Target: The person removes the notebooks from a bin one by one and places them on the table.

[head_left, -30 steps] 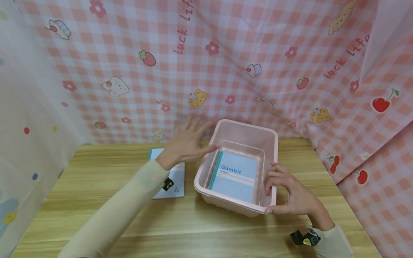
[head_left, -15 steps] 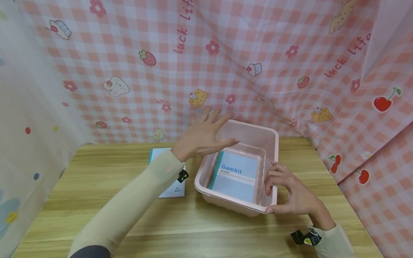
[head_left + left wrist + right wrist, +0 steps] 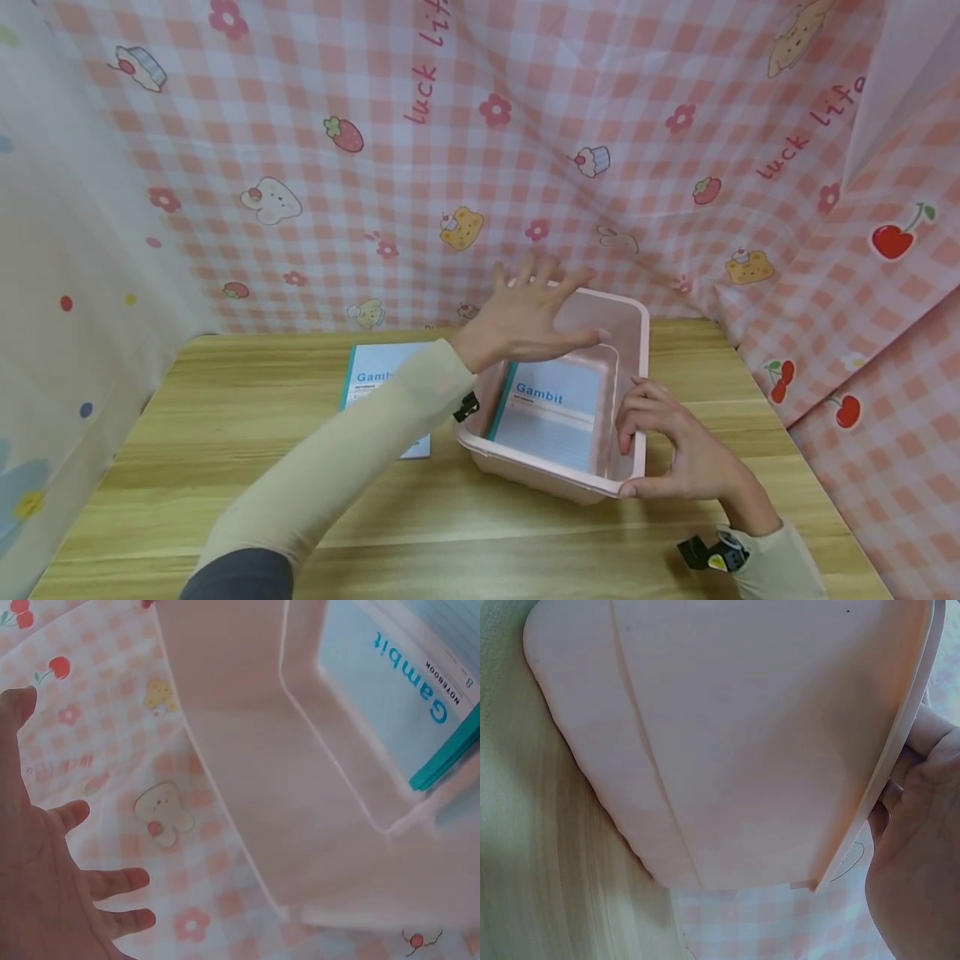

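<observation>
A pink plastic bin [image 3: 525, 473] stands on the table, with a light blue notebook [image 3: 551, 421] marked "Gambit" lying flat inside; its teal spine faces left. My right hand [image 3: 678, 454] grips the bin's right rim near the front corner, fingers over the inside and thumb at the outer edge. My left hand [image 3: 525, 321] hovers above the bin's far left part with fingers spread, holding nothing. In the left wrist view the left hand [image 3: 45, 870] appears apart from the bin wall [image 3: 225, 735]. The right wrist view shows the bin's outer side [image 3: 742, 750] beside the right hand [image 3: 922, 847].
A second "Gambit" notebook [image 3: 378, 360] lies on the wooden table [image 3: 225, 433] left of the bin, partly covered by the left sleeve [image 3: 352, 450]. A pink checked curtain [image 3: 412, 183] hangs behind the table and on the right.
My left hand has moved to the right, from beside the bin's left rim to over the bin, uncovering more of the left notebook's upper part. The right hand stays on the rim.
</observation>
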Motion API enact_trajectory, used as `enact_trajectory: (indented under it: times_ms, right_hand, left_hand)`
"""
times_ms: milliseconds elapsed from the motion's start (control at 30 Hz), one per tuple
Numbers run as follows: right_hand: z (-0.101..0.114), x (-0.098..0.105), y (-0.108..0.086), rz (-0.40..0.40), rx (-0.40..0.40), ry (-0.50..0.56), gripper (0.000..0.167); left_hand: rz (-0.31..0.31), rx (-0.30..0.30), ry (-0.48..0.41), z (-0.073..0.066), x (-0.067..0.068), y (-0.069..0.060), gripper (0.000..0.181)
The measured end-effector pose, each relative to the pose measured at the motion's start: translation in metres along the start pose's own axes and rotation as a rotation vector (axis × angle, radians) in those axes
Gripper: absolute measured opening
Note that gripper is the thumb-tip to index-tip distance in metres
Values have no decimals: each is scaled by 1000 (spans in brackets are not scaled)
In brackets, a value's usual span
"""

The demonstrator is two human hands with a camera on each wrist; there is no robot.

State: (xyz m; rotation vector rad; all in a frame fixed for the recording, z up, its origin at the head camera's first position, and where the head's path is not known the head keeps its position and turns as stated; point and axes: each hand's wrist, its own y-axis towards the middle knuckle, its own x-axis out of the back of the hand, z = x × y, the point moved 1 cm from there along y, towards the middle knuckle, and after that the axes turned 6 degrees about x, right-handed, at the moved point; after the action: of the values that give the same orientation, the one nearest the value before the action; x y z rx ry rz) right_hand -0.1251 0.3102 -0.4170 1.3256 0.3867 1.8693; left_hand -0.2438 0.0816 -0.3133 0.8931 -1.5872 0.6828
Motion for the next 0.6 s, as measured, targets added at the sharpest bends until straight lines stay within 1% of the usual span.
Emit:
enact_trajectory:
  times_ms: [67,200,300,500,600]
  right_hand:
    - [0,0,0,-3,3,2,40]
    - [1,0,-1,-5,-7,0,40]
    - [1,0,-2,-2,-20,-6,40]
    - [2,1,-2,3,-40,-19,40]
    - [2,1,-2,3,-43,-20,41]
  left_hand:
    - [12,2,5,-4,-5,3,91]
    - [28,8,77,-9,-15,9,92]
    - [38,3,114,-12,-22,12,90]
    - [112,-12,83,-17,-34,17,85]
    - [133,-13,94,-18,-40,20,83]
